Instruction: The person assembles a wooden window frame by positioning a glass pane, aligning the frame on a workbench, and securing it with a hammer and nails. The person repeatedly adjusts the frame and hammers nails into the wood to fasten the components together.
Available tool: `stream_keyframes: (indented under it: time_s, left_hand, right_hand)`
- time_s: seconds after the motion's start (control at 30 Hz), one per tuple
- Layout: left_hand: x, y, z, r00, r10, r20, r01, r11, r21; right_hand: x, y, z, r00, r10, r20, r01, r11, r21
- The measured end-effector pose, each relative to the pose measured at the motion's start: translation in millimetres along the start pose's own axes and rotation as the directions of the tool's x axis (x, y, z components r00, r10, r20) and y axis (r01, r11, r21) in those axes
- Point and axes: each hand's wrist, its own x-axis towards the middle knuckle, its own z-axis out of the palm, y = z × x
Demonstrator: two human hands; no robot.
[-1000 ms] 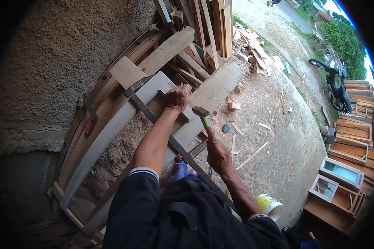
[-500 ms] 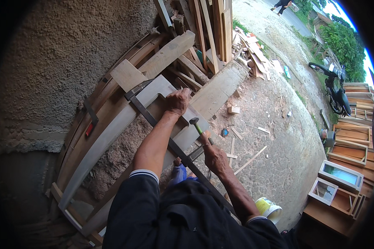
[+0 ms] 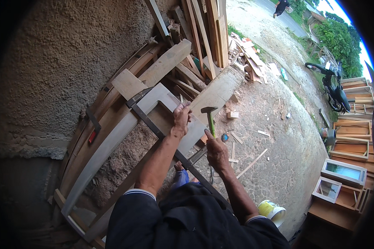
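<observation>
My right hand (image 3: 217, 153) is wrapped round the green handle of a hammer (image 3: 212, 123), whose dark head is raised to the right of the frame. Pinched fingers close my left hand (image 3: 181, 119) over the inner edge of a pale wooden frame (image 3: 191, 135); whatever they hold is too small to make out. A long dark metal bar clamp (image 3: 153, 127) runs diagonally across this frame, its upper jaw at the frame's far left corner. The frame's curved side (image 3: 102, 159) sweeps down to the lower left.
A thick board (image 3: 218, 93) lies beyond my hands, and a wood block (image 3: 128, 84) sits by the clamp jaw. Upright planks (image 3: 222, 41) lean at the back. Offcuts, a tape measure (image 3: 225, 137) and a white bucket (image 3: 274, 212) are on the ground at right. A motorcycle (image 3: 334, 89) stands farther off.
The hammer has risen and its head has swung to the right, away from my left hand. My left hand has shifted slightly down, and the view has tilted a little.
</observation>
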Motion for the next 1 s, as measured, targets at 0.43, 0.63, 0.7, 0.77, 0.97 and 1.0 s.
stream_keyframes:
  time_s: [0.43,0.63,0.7,0.77,0.97,1.0]
  left_hand:
    - [-111.4,17.6,13.5,0.978,-0.191,0.087,0.206,0.789,-0.579]
    - [-115.9,15.0,15.2,0.987,-0.162,0.001,0.125,0.754,-0.645]
    - [-115.5,13.7,16.6,0.987,-0.155,-0.038,0.098,0.775,-0.624]
    - [-115.7,12.2,19.1,0.989,-0.142,-0.038,0.091,0.793,-0.603]
    - [-115.3,3.3,18.3,0.992,-0.119,-0.039,0.071,0.79,-0.609]
    - [-114.5,0.4,14.4,0.99,-0.137,-0.044,0.079,0.774,-0.629]
  right_hand:
    - [31.3,2.3,41.2,0.997,0.063,-0.037,-0.051,0.963,0.266]
    - [25.7,4.7,45.9,0.997,0.051,-0.055,-0.034,0.963,0.266]
    - [22.7,4.0,46.9,0.997,0.077,-0.024,-0.07,0.973,0.22]
    - [21.9,2.9,48.8,0.997,0.074,-0.012,-0.07,0.979,0.189]
    - [26.3,0.6,54.9,0.989,0.144,-0.025,-0.131,0.951,0.279]
    - [26.5,1.1,55.2,0.987,0.158,-0.017,-0.147,0.945,0.293]
